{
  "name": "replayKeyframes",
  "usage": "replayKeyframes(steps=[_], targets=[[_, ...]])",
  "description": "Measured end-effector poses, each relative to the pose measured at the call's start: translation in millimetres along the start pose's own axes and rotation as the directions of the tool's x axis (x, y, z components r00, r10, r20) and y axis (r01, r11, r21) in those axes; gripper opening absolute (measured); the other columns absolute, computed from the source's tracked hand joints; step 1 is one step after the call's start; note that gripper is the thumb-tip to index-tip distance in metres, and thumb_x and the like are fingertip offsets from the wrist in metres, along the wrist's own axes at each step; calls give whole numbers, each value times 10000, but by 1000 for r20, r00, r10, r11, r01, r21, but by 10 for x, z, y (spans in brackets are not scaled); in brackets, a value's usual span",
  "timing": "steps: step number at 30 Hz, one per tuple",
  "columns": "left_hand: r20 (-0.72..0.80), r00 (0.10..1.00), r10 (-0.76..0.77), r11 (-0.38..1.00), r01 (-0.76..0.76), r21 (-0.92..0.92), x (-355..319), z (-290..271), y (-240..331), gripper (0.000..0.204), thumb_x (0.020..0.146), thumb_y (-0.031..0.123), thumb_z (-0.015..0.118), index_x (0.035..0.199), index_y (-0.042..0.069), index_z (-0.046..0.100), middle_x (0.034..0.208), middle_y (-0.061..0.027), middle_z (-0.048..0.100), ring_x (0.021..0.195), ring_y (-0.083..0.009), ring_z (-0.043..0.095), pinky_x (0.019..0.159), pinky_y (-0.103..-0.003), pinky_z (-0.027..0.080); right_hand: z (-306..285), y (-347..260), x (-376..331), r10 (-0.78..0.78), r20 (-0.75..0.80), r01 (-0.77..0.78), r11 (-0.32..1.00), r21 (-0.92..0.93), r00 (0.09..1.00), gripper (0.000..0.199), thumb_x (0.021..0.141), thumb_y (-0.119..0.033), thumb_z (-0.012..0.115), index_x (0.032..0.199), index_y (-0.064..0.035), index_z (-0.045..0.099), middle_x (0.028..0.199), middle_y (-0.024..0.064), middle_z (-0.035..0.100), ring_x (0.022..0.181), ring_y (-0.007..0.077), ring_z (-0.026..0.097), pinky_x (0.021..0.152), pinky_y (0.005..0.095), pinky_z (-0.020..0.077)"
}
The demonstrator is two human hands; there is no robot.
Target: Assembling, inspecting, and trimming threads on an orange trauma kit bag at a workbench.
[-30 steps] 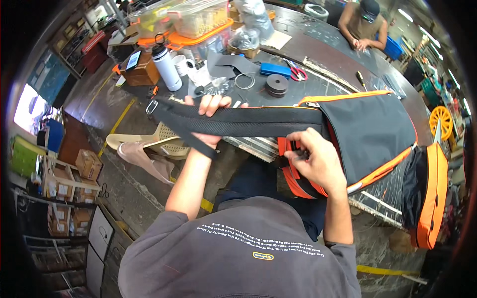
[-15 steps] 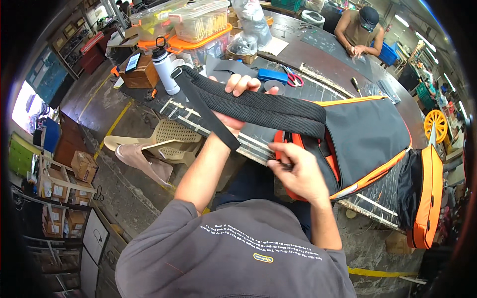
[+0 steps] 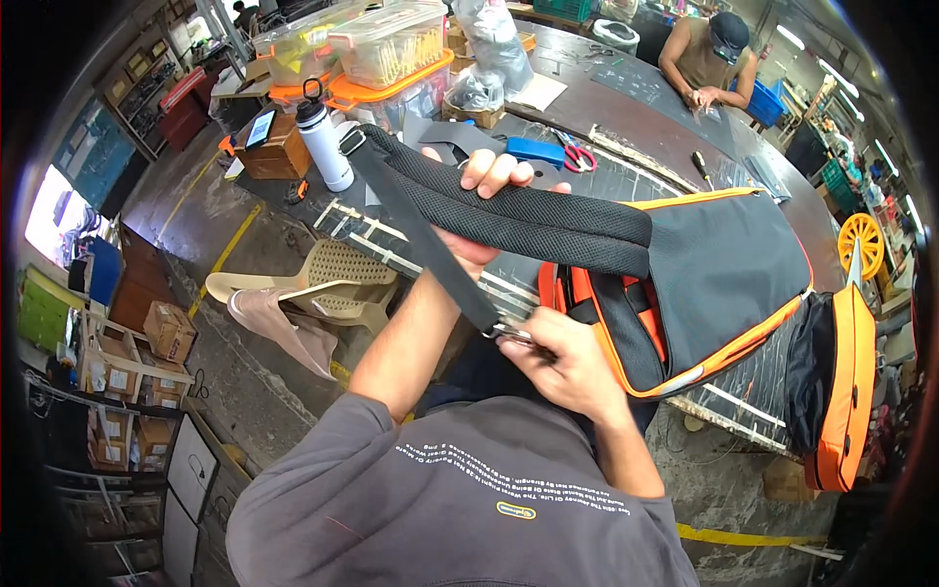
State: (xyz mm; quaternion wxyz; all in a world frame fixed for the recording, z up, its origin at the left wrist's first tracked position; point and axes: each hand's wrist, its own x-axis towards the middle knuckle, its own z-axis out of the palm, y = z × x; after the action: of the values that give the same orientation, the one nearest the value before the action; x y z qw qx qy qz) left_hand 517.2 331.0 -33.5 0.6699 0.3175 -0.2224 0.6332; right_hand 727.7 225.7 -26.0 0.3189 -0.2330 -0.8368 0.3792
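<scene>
A black padded shoulder strap (image 3: 548,220) runs from the dark grey and orange backpack (image 3: 729,264) toward the left. My left hand (image 3: 491,176) wraps round this strap from below, fingers curled over its top edge. At the strap's far left end sits a metal buckle (image 3: 352,143), and from it a flat black webbing strap (image 3: 421,235) slants down to the right. Closed at the webbing's lower end is my right hand (image 3: 562,362), pinching a small shiny metal piece (image 3: 511,333); its exact kind is partly hidden by the fingers.
On the table stand a white bottle (image 3: 323,147), a wooden box (image 3: 274,147), clear bins (image 3: 391,98), a blue case (image 3: 535,151) and red-handled scissors (image 3: 580,158). A beige plastic chair (image 3: 342,284) is at left. Across the table a person (image 3: 709,64) works.
My right hand has moved left and slightly down, bringing the metal piece to the webbing's lower end. The left hand and padded strap have shifted slightly right.
</scene>
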Motion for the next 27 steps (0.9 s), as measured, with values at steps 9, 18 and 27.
replayKeyframes(steps=[9, 18, 27], targets=[[-273, 912, -307, 727, 410, 551, -199, -447, -185, 542, 1030, 549, 420, 654, 161, 378, 609, 22, 371, 629, -154, 441, 721, -320, 425, -1525, -247, -77, -188, -438, 477, 335, 813, 879, 343, 1110, -380, 438, 1097, -106, 645, 917, 58, 549, 614, 109, 435, 550, 289, 330], [-329, 792, -514, 96, 434, 896, -292, 84, -382, 818, 895, 474, 752, 1479, 41, 377, 1155, -70, 510, 1007, -180, 521, 924, -350, 466, -2532, -15, 530, -52, -598, 490, 632, 600, 800, 443, 1098, -370, 469, 1262, -19, 683, 1312, 165, 694, 746, 86, 615, 499, 183, 373], [-241, 787, -568, -255, 110, 961, 203, 1128, -375, 632, 790, 319, 812, 1256, -57, 610, 1035, -233, 682, 974, -384, 671, 926, -426, 525, -1689, -961, 1598, -71, -260, 193, 856, 480, 963, 464, 1019, -404, 617, 1248, -13, 716, 741, 16, 679, 600, 44, 545, 574, 192, 377]])
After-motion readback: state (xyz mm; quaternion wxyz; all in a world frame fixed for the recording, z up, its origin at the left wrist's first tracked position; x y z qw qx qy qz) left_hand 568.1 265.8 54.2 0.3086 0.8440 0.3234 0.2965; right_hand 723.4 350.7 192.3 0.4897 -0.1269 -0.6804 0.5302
